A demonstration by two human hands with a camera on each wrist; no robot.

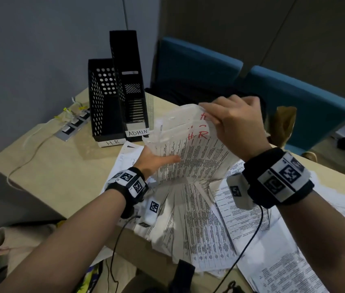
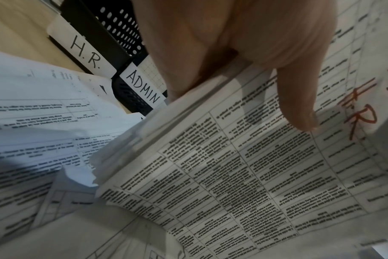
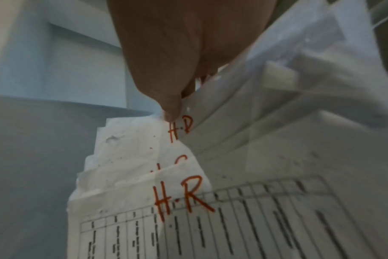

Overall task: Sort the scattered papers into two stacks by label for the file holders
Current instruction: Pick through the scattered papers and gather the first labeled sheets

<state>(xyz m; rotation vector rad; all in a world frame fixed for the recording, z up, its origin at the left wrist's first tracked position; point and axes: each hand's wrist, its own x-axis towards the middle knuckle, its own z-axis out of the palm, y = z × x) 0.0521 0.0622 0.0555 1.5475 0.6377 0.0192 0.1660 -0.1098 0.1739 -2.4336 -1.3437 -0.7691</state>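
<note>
A sheaf of printed sheets marked H.R in red [image 1: 190, 153] stands lifted off the desk between both hands. My left hand [image 1: 156, 160] grips its left edge, thumb [image 2: 299, 105] laid across the front page and fingers behind. My right hand [image 1: 230, 121] pinches the top right corners; in the right wrist view its thumb [image 3: 171, 108] presses beside a red H.R mark [image 3: 182, 196]. Two black mesh file holders stand behind: the low one labelled H.R [image 1: 104, 102] on the left, the tall one labelled ADMIN [image 1: 131, 85] beside it.
More printed sheets [image 1: 273, 240] lie scattered over the wooden desk [image 1: 61, 166] to the right and near edge. A power strip with cables [image 1: 72, 125] lies left of the holders. Two blue chairs [image 1: 294, 96] stand behind the desk. A brown paper bag [image 1: 283, 123] sits at right.
</note>
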